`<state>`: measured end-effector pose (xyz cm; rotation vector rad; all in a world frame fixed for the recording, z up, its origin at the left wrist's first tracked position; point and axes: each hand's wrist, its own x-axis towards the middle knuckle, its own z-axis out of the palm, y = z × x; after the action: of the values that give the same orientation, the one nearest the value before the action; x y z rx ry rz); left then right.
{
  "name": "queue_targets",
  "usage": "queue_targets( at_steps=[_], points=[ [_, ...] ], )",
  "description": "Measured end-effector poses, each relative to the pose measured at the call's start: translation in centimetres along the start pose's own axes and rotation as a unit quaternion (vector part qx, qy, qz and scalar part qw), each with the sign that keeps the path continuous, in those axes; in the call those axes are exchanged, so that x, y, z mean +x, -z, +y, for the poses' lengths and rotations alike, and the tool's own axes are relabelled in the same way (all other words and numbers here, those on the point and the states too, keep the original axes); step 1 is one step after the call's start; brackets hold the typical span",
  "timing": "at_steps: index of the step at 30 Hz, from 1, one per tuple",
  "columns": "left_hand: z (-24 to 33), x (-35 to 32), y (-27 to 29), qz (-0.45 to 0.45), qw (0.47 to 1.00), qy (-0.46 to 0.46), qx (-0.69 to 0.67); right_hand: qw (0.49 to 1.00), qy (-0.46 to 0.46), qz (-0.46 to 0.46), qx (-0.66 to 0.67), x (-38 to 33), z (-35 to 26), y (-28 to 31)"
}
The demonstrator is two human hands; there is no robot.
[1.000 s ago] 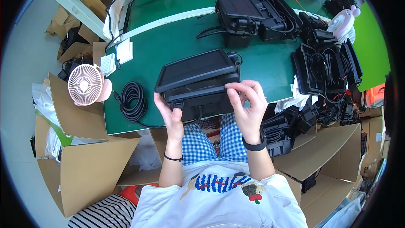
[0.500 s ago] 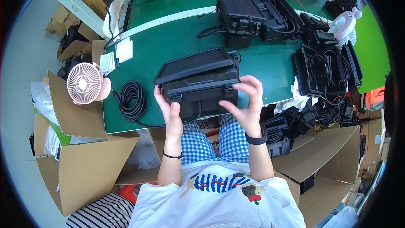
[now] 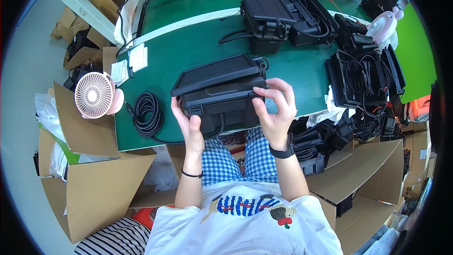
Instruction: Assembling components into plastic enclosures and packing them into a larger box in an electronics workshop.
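Black case [image 3: 222, 99] sits at the near edge of the green table [image 3: 188, 47], directly ahead of the person; can't tell whether its base rests on the tabletop or is held up. A flat dark panel [image 3: 222, 73] lies over its top, set slightly askew to the body. Clock directions below taken from the case. Left hand [image 3: 191, 130] at 7 o'clock grasps the case's left end, thumb against the front, fingers round the side and partly hidden. Right hand [image 3: 277, 108] between 3 and 4, fingers bent, index fingertip touching the front right edge near the latch, thumb just below; can't tell if they pinch or only press. Dark watch [image 3: 282, 151] on the right wrist, thin black band [image 3: 192, 174] on the left. Coiled black cable [image 3: 157, 113] at 8 to 9, near, one run leading along the table edge to the case front. Pink fan [image 3: 94, 95] at 9, farther out; white papers [image 3: 138, 57] at 10. More black cases [image 3: 269, 14] at 1, pink-and-white device [image 3: 383, 27] at 2, open black case with wires [image 3: 361, 78] at 3. Cardboard boxes at 4 [image 3: 363, 170] and between 7 and 8 [image 3: 106, 193].
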<state>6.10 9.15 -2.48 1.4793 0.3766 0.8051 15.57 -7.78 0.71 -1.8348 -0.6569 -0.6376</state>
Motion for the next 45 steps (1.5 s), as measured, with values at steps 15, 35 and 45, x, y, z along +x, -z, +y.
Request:
queue_targets(
  at_steps=[15,35,45],
  points=[
    [-1.2,0.4,0.8,-0.002,1.0,0.016,-0.011,0.905,-0.197,-0.047,0.375,-2.7,1.8,-2.5],
    [-1.1,0.0,0.9,0.022,0.998,-0.06,-0.006,0.925,-0.207,-0.091,0.306,-4.5,4.3,-2.9],
    [5.8,4.7,-2.1,-0.204,0.717,-0.465,0.478,0.907,-0.223,-0.092,0.346,-4.7,4.5,-3.2]
  ],
)
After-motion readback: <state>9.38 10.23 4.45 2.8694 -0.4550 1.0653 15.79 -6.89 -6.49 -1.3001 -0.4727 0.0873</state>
